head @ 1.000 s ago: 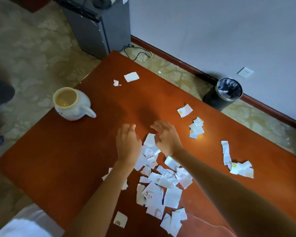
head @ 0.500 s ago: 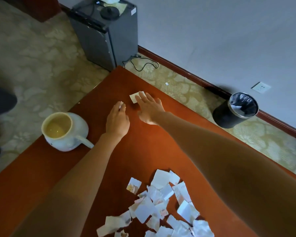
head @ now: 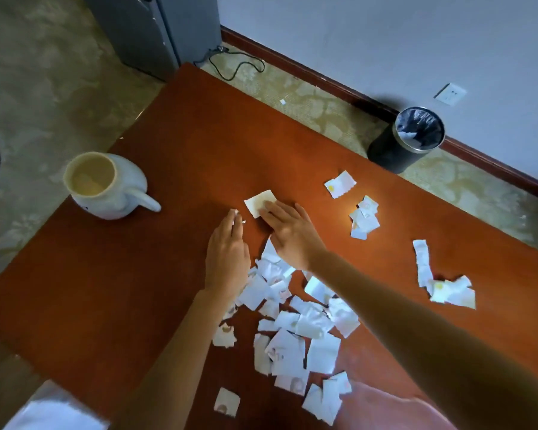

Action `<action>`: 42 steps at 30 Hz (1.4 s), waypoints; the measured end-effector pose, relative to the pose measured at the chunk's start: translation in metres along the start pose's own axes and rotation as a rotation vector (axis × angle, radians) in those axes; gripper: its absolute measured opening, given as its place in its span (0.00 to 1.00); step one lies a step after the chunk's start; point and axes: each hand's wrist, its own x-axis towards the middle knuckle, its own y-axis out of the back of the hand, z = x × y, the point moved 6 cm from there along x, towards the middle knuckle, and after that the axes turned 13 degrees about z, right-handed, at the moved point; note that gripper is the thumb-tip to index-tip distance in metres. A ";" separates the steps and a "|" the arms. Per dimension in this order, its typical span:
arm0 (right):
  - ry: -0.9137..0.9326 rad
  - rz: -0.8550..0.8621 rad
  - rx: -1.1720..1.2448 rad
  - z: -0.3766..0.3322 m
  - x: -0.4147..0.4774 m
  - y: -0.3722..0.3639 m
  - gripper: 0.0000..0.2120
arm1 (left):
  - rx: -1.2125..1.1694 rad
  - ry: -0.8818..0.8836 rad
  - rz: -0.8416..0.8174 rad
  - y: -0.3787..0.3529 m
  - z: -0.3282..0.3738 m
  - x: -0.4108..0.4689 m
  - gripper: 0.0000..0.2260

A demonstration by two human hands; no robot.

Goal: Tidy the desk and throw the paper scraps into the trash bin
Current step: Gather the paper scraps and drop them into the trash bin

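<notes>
The larger paper scrap (head: 258, 201) lies on the desk (head: 156, 274) under the flat, straight fingers of the right hand (head: 292, 235), and a tiny scrap (head: 242, 221) at those of the left hand (head: 229, 248), probably to slide both to the pile (head: 295, 324), with the trash bin (head: 416, 135) apart on the floor.

1 head-worn wide view, looking forward and down, close over desk (head: 174, 169), far wall beyond

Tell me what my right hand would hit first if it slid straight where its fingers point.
The right hand rests its fingers on a paper scrap; past it, seemingly only bare desk to the far edge.
</notes>
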 end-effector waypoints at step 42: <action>-0.748 0.385 0.090 0.078 -0.213 0.060 0.23 | 0.066 -0.360 -0.202 -0.020 0.156 -0.065 0.20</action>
